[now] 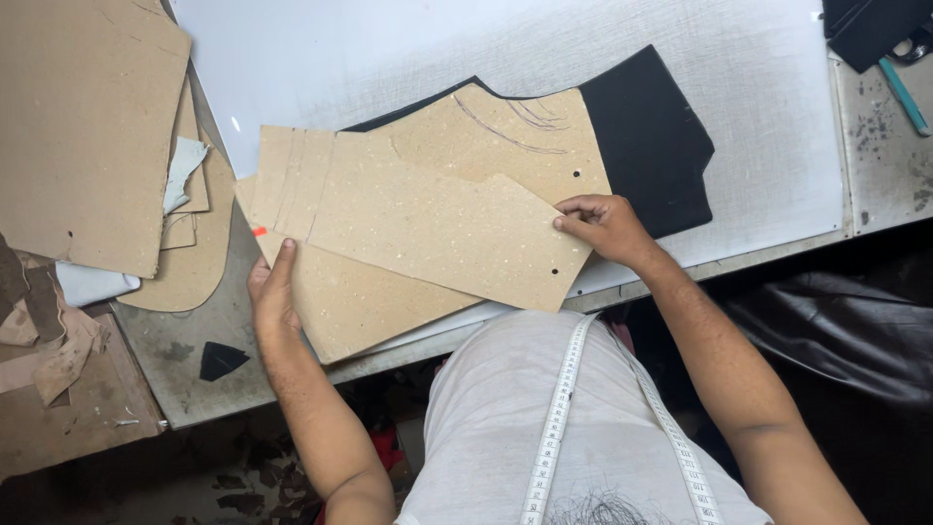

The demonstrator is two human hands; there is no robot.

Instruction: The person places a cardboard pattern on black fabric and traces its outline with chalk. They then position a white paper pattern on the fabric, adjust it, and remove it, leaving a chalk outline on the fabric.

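Two cardboard patterns [428, 233] overlap black fabric [651, 146] on the white board [758, 87]. Left hand [272, 292] pinches their edge; right hand [603, 226] pinches the corner. Alignment unfinished, no cutting visible.

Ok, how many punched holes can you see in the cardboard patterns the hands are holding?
2. One hole sits near the right edge of the back pattern, just above the right hand. The other is near the front pattern's lower right corner. More may be hidden.
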